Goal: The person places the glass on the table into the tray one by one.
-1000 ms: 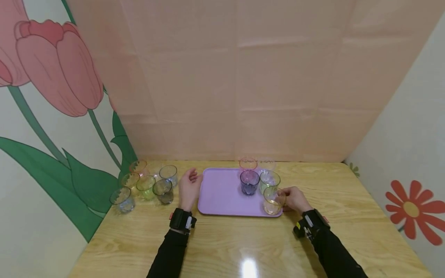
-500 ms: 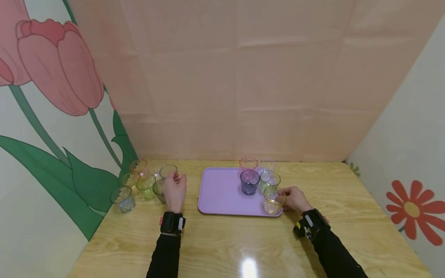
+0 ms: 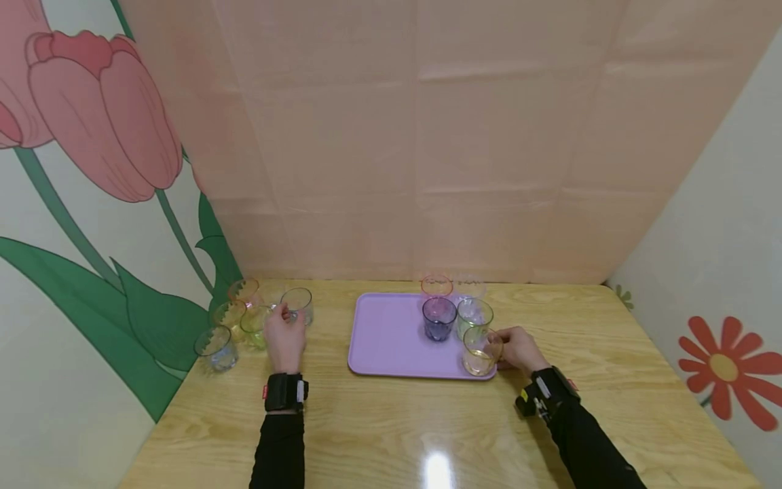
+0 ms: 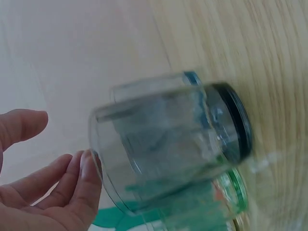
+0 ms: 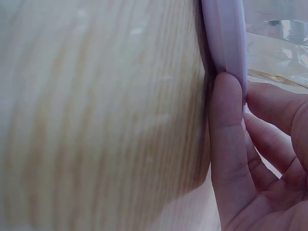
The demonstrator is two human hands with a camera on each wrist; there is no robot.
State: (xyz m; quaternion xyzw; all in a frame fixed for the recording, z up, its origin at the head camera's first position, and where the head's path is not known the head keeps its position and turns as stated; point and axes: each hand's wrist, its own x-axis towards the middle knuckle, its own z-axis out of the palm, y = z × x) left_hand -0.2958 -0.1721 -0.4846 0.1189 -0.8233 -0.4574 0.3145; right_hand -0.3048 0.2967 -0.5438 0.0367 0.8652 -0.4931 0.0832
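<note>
My left hand (image 3: 286, 343) is at the group of glasses on the left, its thumb apart from its fingers. In the left wrist view the fingertips (image 4: 89, 168) are at the rim of a dark grey glass (image 4: 163, 149), which the hand hides in the head view. A pale blue glass (image 3: 298, 305) and a green glass (image 3: 255, 324) stand beside that hand. My right hand (image 3: 519, 350) pinches the right edge of a purple tray (image 3: 385, 339), with the thumb (image 5: 226, 106) against its rim. A yellowish clear glass (image 3: 479, 360) stands on the tray by those fingers.
Also on the tray are a dark purple glass (image 3: 438, 326), a green-tinted glass (image 3: 474, 319), a pink-rimmed glass (image 3: 436, 286) and a clear glass. An orange-rimmed glass (image 3: 243, 292), an amber glass (image 3: 229, 318) and a blue glass (image 3: 218, 352) stand on the wooden table (image 3: 366, 428) at left.
My left hand has moved left from beside the tray to the dark grey glass, covering it in the head view. The right hand and the tray stay where they were.
</note>
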